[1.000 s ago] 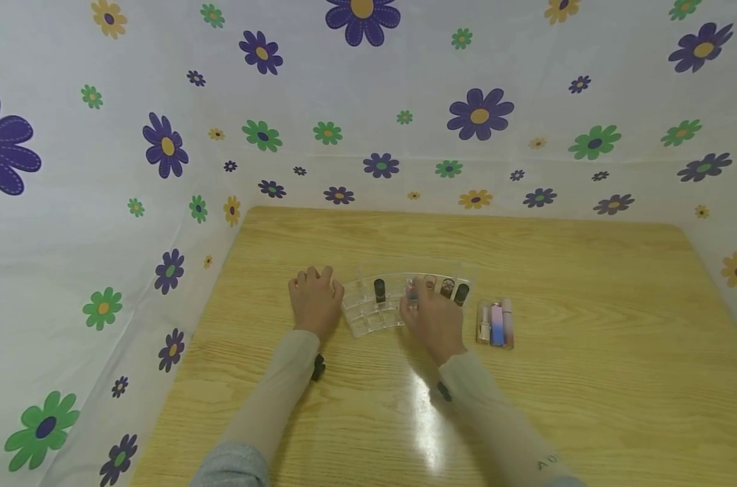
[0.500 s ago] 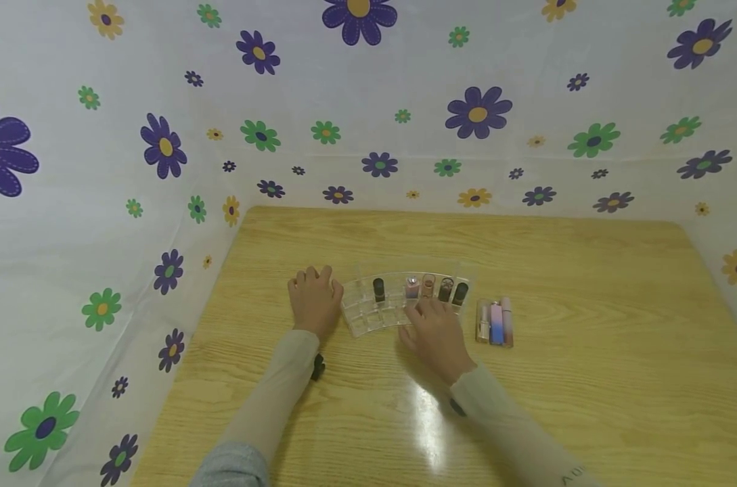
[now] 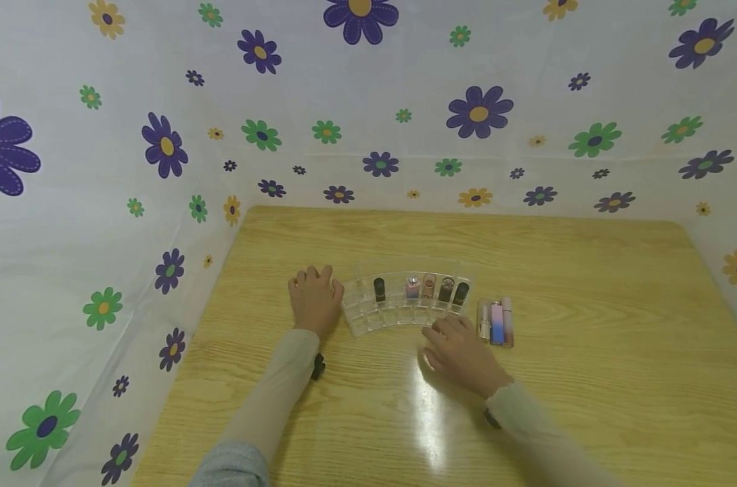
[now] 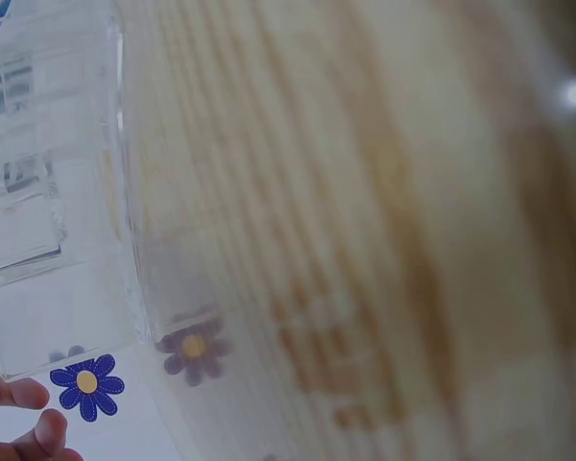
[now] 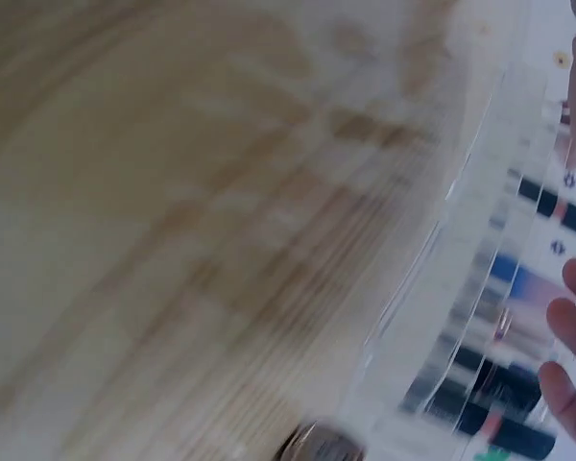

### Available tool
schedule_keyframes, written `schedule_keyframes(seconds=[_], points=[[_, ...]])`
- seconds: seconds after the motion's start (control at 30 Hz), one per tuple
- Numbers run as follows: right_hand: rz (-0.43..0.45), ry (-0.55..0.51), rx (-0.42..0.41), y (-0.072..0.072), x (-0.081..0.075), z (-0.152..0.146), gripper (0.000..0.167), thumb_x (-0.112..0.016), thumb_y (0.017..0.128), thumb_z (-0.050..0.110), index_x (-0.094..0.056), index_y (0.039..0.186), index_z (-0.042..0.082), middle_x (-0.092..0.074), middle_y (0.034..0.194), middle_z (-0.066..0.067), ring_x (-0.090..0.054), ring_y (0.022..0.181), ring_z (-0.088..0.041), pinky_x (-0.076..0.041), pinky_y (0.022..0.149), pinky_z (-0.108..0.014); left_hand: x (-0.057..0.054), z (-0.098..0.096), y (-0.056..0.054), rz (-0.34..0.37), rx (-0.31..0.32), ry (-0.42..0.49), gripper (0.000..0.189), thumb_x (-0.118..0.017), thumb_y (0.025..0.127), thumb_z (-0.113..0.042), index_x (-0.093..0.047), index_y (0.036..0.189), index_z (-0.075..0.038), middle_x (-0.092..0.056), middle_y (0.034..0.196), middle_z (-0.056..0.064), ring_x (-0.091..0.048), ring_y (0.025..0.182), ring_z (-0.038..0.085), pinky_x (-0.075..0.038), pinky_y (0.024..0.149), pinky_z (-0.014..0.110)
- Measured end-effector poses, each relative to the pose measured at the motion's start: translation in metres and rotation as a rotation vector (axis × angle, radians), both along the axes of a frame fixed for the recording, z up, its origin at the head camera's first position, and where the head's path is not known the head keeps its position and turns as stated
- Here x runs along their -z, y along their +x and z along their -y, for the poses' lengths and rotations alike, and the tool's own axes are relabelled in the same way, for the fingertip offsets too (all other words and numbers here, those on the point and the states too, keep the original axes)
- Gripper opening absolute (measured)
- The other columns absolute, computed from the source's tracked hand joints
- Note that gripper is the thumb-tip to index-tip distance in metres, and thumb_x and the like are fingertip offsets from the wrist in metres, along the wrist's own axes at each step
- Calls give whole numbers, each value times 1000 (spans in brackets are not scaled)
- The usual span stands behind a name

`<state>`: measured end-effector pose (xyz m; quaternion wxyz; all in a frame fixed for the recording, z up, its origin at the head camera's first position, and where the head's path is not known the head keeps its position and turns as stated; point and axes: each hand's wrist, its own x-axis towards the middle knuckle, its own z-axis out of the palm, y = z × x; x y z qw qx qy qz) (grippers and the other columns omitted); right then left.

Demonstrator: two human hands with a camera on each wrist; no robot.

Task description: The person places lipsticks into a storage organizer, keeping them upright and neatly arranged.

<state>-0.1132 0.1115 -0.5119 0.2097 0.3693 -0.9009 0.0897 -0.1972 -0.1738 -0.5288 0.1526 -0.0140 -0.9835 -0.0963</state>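
A clear, curved lipstick organizer [image 3: 369, 323] with stepped rows of compartments stands on the table. Its back row holds several lipsticks upright: a black lipstick [image 3: 379, 289] toward the left, then, further right, a pink-and-blue lipstick [image 3: 412, 288], a rose one, a dark one and another black one. My left hand [image 3: 315, 301] is at the organizer's left end, fingers loosely bent; whether it touches the plastic I cannot tell. Just in front of the organizer's right end, my right hand [image 3: 462, 352] hovers or rests with relaxed fingers and nothing held. Its fingertips [image 5: 571, 327] show at the right wrist view's edge.
Right of the organizer, three more lip products lie side by side: a clear-cased tube [image 3: 484, 321], a pink-and-blue tube [image 3: 497, 325] and a pinkish tube [image 3: 507, 321]. The wooden table [image 3: 618, 325] is bordered by a white flower-print cloth [image 3: 356, 88].
My right hand has let go of the pink-and-blue lipstick in the back row and drawn back toward the front right. The left hand has stayed in place.
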Motion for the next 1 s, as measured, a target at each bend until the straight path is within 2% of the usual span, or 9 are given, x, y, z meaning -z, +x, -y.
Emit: schedule_keyframes(seconds=[0.23,0.33,0.4,0.53,0.63,0.73,0.87,1.0], points=[[-42,-59,-32,1,3,-40,29,-70,71,18,-61,97,9,-61,85,-4,-59,77,-20,-49,69,-37,1,1,-1,10,4,5,32,-39,92,-29,-60,108,-11,-55,87,11,-51,84,30,-41,82,50],[-59,-64,-3,0,6,-59,28,-70,70,16,-61,96,8,-61,83,-6,-58,74,-20,-48,66,-37,2,1,-2,18,2,4,33,-39,92,-29,-60,110,-12,-55,88,11,-51,84,30,-41,82,49],[-49,-75,45,-1,8,-72,27,-72,70,14,-62,94,6,-62,82,-8,-60,75,-22,-49,66,-39,3,2,-2,20,2,4,34,-39,91,-29,-60,112,-12,-56,89,11,-51,84,31,-41,81,48],[30,-65,182,-4,9,-96,27,-74,71,13,-64,93,2,-64,86,-12,-62,78,-28,-51,68,-44,4,2,-3,25,8,9,36,-38,92,-30,-60,114,-12,-56,91,11,-52,86,31,-40,80,48],[63,41,249,-10,7,-110,23,-73,71,8,-64,92,3,-64,91,-12,-62,82,-30,-52,66,-45,3,2,-2,27,6,6,37,-37,92,-30,-60,114,-12,-57,91,12,-52,87,31,-40,80,48],[122,75,301,-18,6,-119,22,-70,75,8,-65,96,2,-65,96,-13,-62,84,-32,-53,65,-47,2,2,-2,33,4,6,37,-37,92,-30,-60,115,-12,-57,92,12,-52,88,32,-40,80,49],[259,-17,404,-29,6,-122,27,-62,84,17,-64,103,-2,-66,97,-18,-63,84,-35,-52,66,-49,2,2,-2,41,4,8,37,-37,92,-30,-59,115,-12,-56,92,11,-51,87,31,-40,81,49],[348,-58,476,-37,5,-122,28,-57,87,20,-64,101,-4,-66,94,-21,-63,79,-36,-52,66,-51,1,2,-1,42,3,8,37,-38,92,-31,-59,115,-12,-56,91,11,-51,86,30,-40,83,49]])
